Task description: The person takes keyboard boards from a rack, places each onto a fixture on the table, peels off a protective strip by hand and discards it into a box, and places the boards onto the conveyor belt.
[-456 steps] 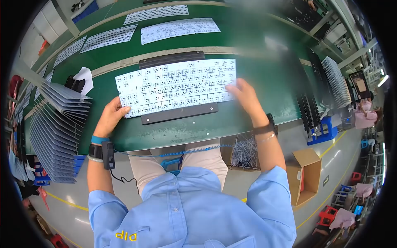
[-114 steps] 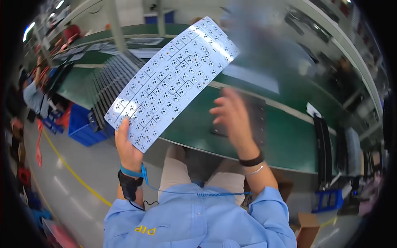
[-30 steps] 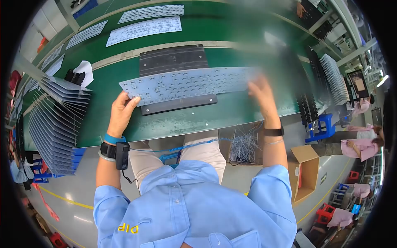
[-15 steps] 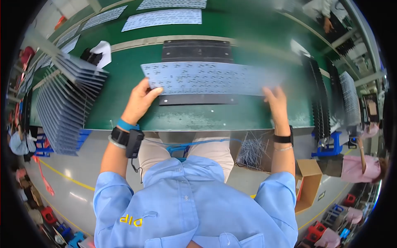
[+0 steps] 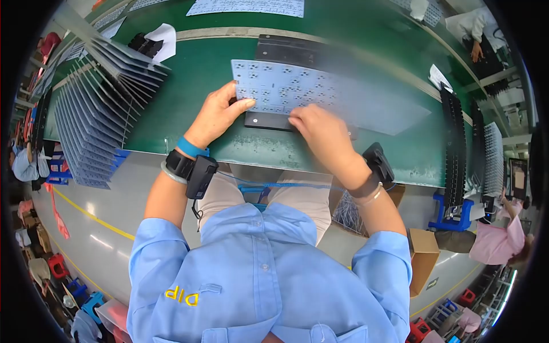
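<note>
Left hand pinches keyboard PCB at left end, thumb on top. Right hand angled inward, fingers bunched at lower edge; can't tell if gripping.

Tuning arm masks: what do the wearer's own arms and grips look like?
Light blue sleeves, ending near the elbows. Left grip ungloved; blue wristband, pale bangle, strapped black box with thin black cable. Right grip ungloved; dark wrist strap, bulky black device, thin light bracelet.
</note>
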`<action>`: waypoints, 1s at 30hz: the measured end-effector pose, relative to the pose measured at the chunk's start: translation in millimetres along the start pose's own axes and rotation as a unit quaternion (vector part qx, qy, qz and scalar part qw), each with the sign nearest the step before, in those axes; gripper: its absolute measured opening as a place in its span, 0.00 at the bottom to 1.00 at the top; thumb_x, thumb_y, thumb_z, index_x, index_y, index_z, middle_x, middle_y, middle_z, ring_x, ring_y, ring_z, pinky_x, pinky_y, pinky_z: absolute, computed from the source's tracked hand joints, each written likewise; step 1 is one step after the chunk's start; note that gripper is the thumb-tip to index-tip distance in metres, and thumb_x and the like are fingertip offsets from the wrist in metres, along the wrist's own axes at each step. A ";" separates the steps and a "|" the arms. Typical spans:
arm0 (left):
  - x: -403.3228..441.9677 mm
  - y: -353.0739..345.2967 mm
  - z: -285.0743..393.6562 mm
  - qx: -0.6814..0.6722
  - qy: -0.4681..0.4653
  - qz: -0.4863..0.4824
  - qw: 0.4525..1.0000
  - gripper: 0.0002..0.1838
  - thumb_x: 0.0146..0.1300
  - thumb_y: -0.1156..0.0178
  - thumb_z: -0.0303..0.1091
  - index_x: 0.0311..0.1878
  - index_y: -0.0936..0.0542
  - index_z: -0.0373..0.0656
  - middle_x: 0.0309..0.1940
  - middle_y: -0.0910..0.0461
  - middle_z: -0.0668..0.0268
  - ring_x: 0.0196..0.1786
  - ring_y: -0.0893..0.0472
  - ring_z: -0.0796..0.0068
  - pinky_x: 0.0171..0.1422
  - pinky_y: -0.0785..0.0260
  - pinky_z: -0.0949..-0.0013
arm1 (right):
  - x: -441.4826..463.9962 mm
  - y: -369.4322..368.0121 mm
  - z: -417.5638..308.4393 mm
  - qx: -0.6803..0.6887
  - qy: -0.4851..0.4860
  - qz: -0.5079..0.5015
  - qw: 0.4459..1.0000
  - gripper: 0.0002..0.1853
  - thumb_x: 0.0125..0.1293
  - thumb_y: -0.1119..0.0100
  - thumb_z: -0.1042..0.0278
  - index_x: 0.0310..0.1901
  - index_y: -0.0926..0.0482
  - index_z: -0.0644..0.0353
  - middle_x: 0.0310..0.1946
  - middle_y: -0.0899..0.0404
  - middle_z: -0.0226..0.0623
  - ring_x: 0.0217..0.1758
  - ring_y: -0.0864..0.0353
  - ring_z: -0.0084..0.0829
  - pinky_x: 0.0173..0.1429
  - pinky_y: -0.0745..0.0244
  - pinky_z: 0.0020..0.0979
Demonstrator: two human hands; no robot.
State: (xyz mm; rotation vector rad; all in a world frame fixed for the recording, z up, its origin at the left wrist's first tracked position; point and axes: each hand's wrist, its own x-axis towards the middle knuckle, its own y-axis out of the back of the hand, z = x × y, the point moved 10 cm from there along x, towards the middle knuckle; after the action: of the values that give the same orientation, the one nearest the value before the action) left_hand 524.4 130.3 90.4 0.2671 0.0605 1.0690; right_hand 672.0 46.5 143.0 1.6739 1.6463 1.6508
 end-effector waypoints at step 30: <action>24.9 -5.2 -13.6 -0.083 0.058 -0.103 0.990 0.18 0.60 0.41 0.28 0.53 0.28 0.32 0.47 0.22 0.63 0.49 0.25 0.76 0.56 0.33 0.72 | 11.9 -11.1 20.2 0.086 -0.102 -0.007 0.991 0.06 0.61 0.44 0.68 0.35 0.25 0.60 0.31 0.21 0.43 0.35 0.22 0.46 0.37 0.26 0.38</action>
State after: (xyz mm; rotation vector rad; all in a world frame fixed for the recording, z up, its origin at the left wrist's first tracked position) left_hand 538.5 152.1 78.0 0.0466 0.0999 0.8778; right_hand 679.3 69.6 133.7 1.8377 1.7339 1.3128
